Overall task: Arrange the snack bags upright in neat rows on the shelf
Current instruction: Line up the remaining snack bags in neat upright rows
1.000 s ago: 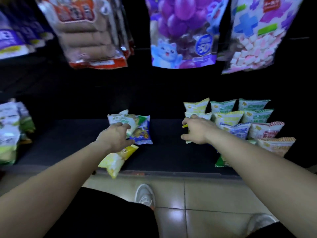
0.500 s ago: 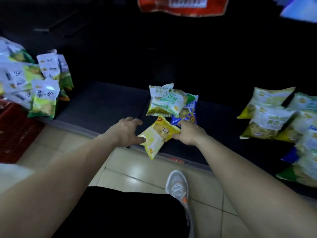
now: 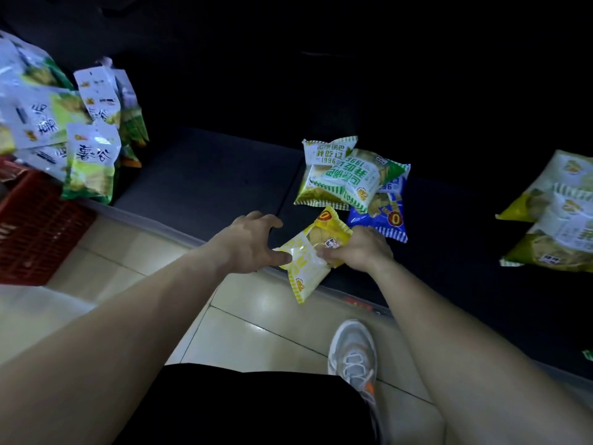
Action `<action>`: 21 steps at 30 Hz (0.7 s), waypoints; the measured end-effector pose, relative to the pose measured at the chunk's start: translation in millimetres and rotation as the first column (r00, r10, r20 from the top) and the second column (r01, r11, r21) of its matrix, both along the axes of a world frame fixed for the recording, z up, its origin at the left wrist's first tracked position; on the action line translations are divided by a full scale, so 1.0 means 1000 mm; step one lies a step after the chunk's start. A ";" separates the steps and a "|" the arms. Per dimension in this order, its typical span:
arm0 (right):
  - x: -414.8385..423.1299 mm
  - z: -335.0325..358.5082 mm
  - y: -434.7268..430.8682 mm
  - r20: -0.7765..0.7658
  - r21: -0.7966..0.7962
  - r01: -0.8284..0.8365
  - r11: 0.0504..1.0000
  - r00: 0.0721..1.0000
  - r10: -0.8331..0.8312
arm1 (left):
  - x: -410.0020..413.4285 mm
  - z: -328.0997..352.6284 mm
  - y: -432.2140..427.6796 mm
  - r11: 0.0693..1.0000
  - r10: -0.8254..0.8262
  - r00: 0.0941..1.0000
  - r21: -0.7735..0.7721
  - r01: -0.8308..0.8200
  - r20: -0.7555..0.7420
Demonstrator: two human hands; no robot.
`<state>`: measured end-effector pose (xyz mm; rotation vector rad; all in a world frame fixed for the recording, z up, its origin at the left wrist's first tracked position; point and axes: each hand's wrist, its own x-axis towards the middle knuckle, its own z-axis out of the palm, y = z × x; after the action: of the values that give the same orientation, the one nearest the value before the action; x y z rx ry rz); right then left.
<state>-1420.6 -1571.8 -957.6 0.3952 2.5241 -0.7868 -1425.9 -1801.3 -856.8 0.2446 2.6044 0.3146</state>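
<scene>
- Yellow bag [image 3: 316, 252]: the task's item in hand. It lies slanted across the front lip of the shelf [image 3: 205, 175], with its lower end hanging out over the floor tiles.
- Right hand [image 3: 356, 252]: at the yellow bag's right side, fingers curled and pinching its edge.
- Left hand [image 3: 253, 244]: at the yellow bag's left side, fingers spread, one fingertip touching the film. It grips nothing.
- Loose heap: just behind the yellow bag, two green-and-white bags [image 3: 349, 178] and a blue bag [image 3: 385, 216] lie flat and overlap.
- Other stock: well to the right of the yellow bag, flat bags [image 3: 558, 213]; well to its left, leaning bags [image 3: 90, 155] beside a red crate [image 3: 35, 226].
- Step in hand (judged): gathering a stray bag; this stretch of shelf holds no row yet.
- Next move (judged): lift the bag clear of the lip, turn it upright, and seat its base on the shelf. A puffed bag may topple without a neighbour.
</scene>
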 end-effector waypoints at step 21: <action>0.124 0.188 0.158 -0.328 -0.074 -0.029 0.997 0.945 0.003 | 0.029 0.084 0.109 0.949 -0.259 0.965 0.174 0.262 -0.042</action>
<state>-1296.7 -1413.9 -769.9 0.2315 2.7860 -1.0138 -1397.0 -1692.6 -773.1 0.6505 2.5231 0.4516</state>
